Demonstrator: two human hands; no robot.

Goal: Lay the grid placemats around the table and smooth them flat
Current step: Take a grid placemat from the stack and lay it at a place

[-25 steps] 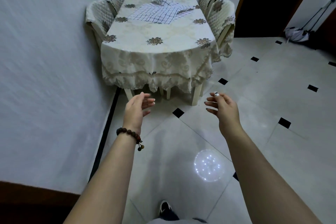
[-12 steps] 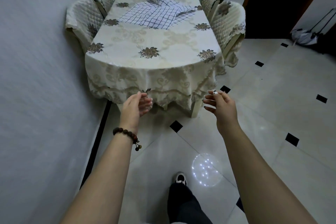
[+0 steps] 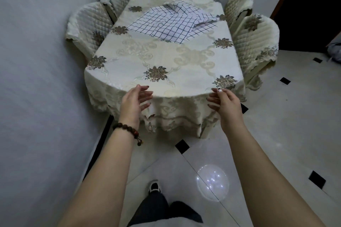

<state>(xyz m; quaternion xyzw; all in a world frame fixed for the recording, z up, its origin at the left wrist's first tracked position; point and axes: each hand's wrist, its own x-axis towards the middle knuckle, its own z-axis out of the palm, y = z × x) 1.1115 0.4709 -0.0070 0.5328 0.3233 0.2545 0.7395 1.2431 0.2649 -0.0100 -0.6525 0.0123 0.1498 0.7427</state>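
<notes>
The grid placemats lie in a rumpled, overlapping heap on the far half of the counter, well apart from both hands. Folds and turned-up corners hide their edges, so their number cannot be told. A cream tablecloth with flower motifs covers the counter and hangs over its near edge, hiding most of the legs. The left hand, a beaded bracelet on its wrist, hovers at that near edge with a loose, empty grip, fingers straight and slightly spread; whether the fingertips touch the cloth cannot be told. The right hand is at the same edge further right, its grip likewise empty, fingers relaxed. A small patterned mark at one fingertip is too small to make out. Quilted chairs stand on both sides, partly hidden behind the counter. One shoe shows on the tiled floor; the legs are cut off at the bottom edge. A dark doorway is cut off at the upper right.
</notes>
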